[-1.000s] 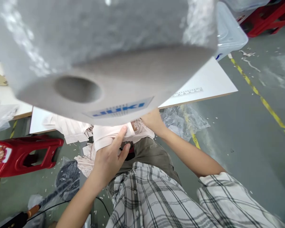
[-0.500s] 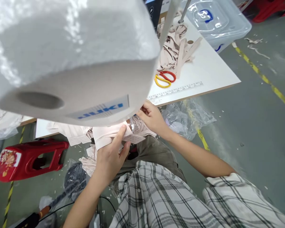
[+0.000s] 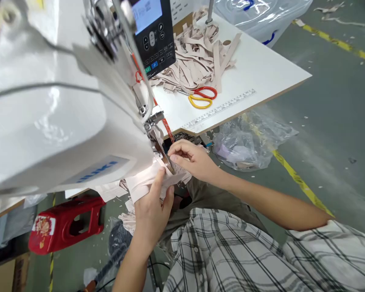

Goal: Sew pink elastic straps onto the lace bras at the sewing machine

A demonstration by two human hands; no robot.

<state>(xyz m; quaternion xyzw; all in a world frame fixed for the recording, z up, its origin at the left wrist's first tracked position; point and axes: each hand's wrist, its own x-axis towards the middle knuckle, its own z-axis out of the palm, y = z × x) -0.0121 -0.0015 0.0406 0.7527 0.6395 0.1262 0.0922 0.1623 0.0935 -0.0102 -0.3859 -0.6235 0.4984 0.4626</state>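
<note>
At the centre, pale pink fabric (image 3: 146, 180): thin and soft, folded into a narrow band, lacy along the edge toward the right. Held off the tabletop, in the gap under the front of the sewing machine (image 3: 63, 121), right at the presser foot (image 3: 158, 129) and above the lap. More of the same cloth crumpled below the wrist.

Pinched from underneath by the left hand (image 3: 152, 211): grip closed, thumb laid up along the band, fingers wrapped behind it. Pinched as well by the right hand (image 3: 191, 160): grip nearly closed, fingertips drawn together on the fabric's edge just beside the metal foot. Hard to tell how much cloth between them.

Changed within the last second: view lifted clear of the machine's underside, so needle area, control panel (image 3: 153, 34) and white tabletop (image 3: 261, 73) now open to sight. Both hands in much the same place on the cloth, the right drawn in closer to the foot. Reads as fine positioning at the foot.

Further out, on the tabletop: a heap of beige strips (image 3: 197, 61), red-and-yellow scissors (image 3: 200, 97) just beside it, a printed ruler (image 3: 219, 109) along the near edge. On the floor: a clear plastic bag (image 3: 249, 142), a red stool (image 3: 63, 223) at the left, a yellow floor line (image 3: 298, 178). Plaid shirt (image 3: 231, 251) along the bottom.
</note>
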